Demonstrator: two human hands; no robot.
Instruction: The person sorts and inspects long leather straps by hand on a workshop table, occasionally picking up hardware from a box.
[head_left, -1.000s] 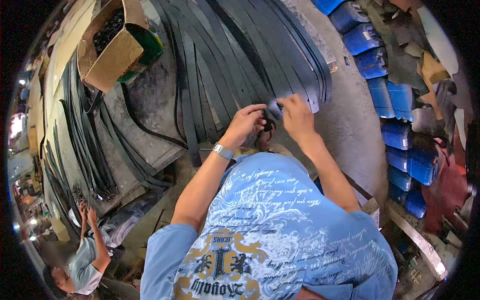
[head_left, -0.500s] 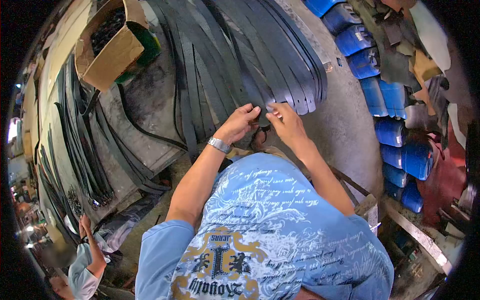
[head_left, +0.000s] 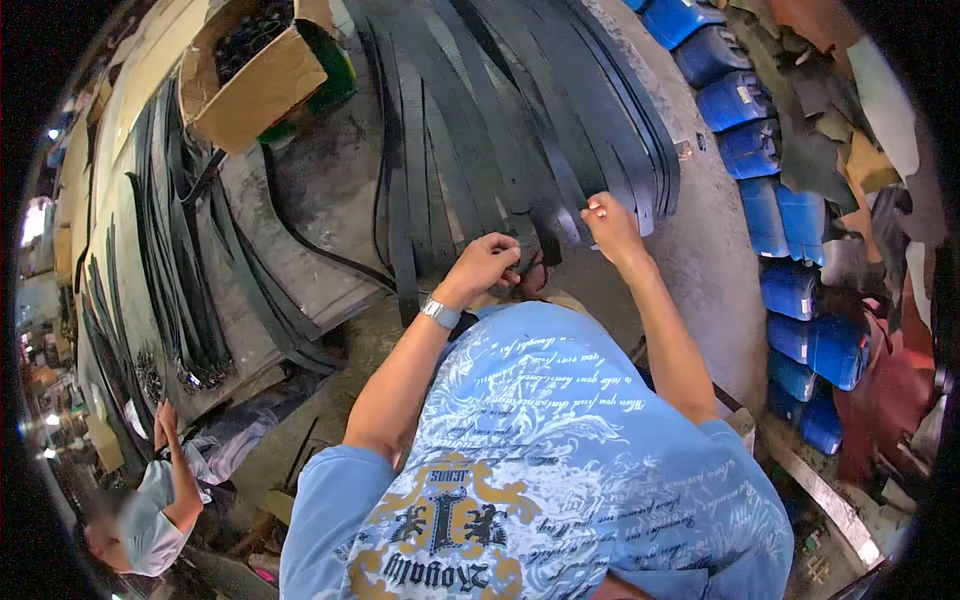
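Long black leather straps (head_left: 460, 130) lie side by side on the table, their ends towards me. My left hand (head_left: 485, 265), with a metal watch (head_left: 440, 312) at its wrist, is curled beside the nearest strap ends. Its fingertips are bent inward, and what they hold, if anything, is hidden. Further right, my right hand (head_left: 615, 230) is raised at the strap ends with its fingers closed in a pinch. Anything between them is too small to make out. A gap separates the two hands.
An open cardboard box (head_left: 255, 90) with dark pieces stands on the table (head_left: 310, 200). More thin straps (head_left: 165, 250) lie to the left. Blue plastic containers (head_left: 790, 290) line the right side beside leather pieces (head_left: 885, 370). Another person (head_left: 165, 510) works at lower left.
My hands have come apart: the right has moved right and closed its fingers, while the left stays near the strap ends, fingers curled. The whole view has shifted slightly.
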